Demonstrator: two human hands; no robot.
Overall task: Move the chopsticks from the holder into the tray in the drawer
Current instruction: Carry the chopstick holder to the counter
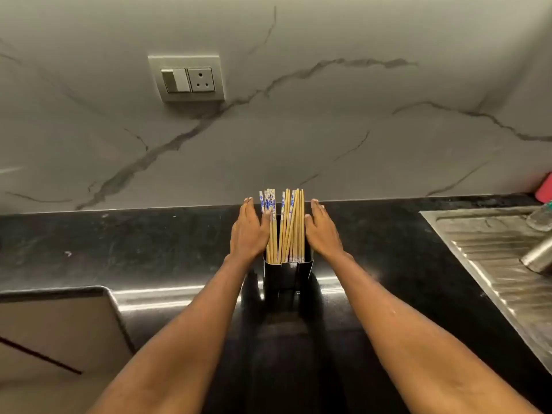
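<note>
A grey marble wall [298,121] with dark veins is filling the upper half of the view. Below it a black polished countertop [119,243] is running from left to right. A steel drainboard [490,264] is lying in the countertop at the right, well apart from the hands. Both forearms are reaching forward over the countertop. The left hand [248,234] and the right hand [324,231] are standing on the two sides of the chopsticks, with straight fingers pointing to the wall, so both hands are spread flat and are not gripping anything. The left thumb is touching the chopsticks on their left side; whether the right hand is touching them, I cannot tell. The black holder [286,274] is standing upright on the countertop, between the wrists. The chopsticks [288,228], wooden with blue-and-white ends, are standing upright inside the holder. A switch and socket plate [186,79] is sitting on the wall, up at the left.
</note>
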